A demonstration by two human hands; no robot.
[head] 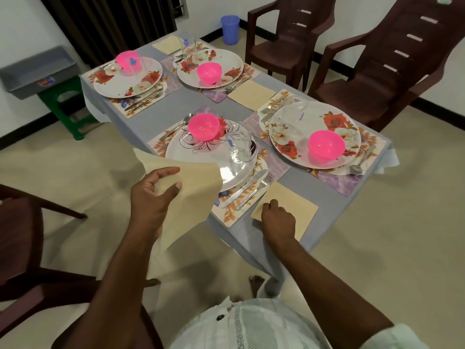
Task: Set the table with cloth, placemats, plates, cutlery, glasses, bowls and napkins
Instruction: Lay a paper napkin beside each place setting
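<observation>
The left hand [156, 195] holds a stack of beige paper napkins [186, 197] above the near left edge of the grey-clothed table [334, 197], thumb and fingers curled around it. The right hand [276, 217] rests with curled fingers on a flat beige napkin [294, 207] lying at the near corner, just right of the steel knife [244, 188] and fork [255, 192]; it seems to pinch the napkin's edge, though that is hard to tell. Beyond sits a white plate [191, 152] bearing a pink plastic bowl [203, 127] and a clear glass [239, 142].
</observation>
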